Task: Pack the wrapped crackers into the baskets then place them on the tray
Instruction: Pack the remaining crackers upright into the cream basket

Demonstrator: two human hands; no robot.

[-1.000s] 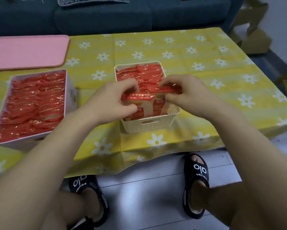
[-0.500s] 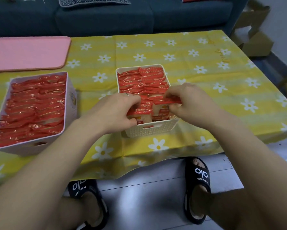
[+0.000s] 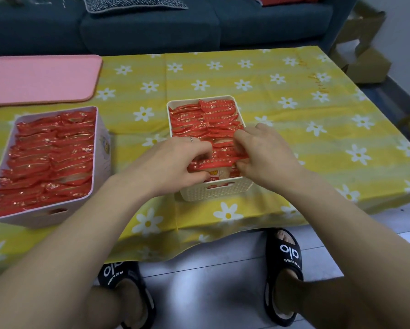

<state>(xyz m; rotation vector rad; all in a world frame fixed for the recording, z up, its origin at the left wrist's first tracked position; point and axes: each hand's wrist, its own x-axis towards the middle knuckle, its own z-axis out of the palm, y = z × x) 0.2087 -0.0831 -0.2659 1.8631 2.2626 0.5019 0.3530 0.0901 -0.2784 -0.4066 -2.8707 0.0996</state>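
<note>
A cream woven basket point(image 3: 214, 192) stands near the table's front edge, packed with red wrapped crackers point(image 3: 205, 119) standing on edge. My left hand point(image 3: 173, 162) and my right hand point(image 3: 265, 154) both pinch the red top edge of one cracker packet point(image 3: 219, 163) at the basket's near end, partly sunk among the others. A larger pale box point(image 3: 45, 214) at the left holds several more red packets. The pink tray point(image 3: 40, 79) lies at the far left with nothing on it.
A yellow cloth with white daisies point(image 3: 294, 110) covers the table. A dark sofa point(image 3: 151, 27) runs behind it, and cardboard boxes point(image 3: 363, 55) stand at the far right. My feet in black slides point(image 3: 283, 262) rest on the grey floor below the table edge.
Both hands have lowered the held packet from above the basket's near end down among the other packets. The camera view has tilted slightly downward.
</note>
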